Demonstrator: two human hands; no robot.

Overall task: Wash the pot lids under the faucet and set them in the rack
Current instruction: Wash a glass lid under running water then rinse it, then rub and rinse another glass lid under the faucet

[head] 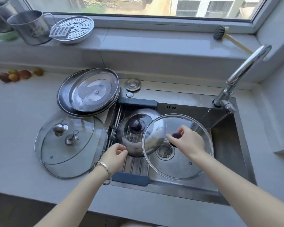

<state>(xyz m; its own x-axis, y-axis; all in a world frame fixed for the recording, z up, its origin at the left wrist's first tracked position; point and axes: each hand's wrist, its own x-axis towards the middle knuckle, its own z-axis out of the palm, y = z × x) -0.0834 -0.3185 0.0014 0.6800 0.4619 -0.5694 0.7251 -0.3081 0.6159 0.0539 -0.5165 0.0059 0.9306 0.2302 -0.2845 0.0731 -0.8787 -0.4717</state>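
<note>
Pinching the dark knob [176,135] of a glass lid [177,161] between my thumb and fingers, my right hand [189,141] holds it over the sink [228,136], tilted slightly, its far-left rim overlapping the steel lid [134,128] that lies dome-up on the rack [131,166]. Under my palm, seen through the glass, is the drain [165,150]. Beyond my knuckles and off to the right stands the faucet [239,71], its spout curving away from the basin; a thin dotted trickle shows near its base. Right of the lid's rim the sink floor lies bare up to the wall, the widest free stretch within reach. My left hand [115,154] hovers loosely curled, fingers bent inward and holding nothing, just at the near-left edge of the steel lid and above the rack's bars. The rack's dark end grip [130,178] sits just below that wrist, where I wear a bracelet [105,169]. Left of that hand, on the counter [15,136], two glass lids [69,143] are stacked with their rims reaching the sink's edge, and beyond them two steel lids [90,90] lie upturned, one inside the other, overhanging the rack's far corner.
</note>
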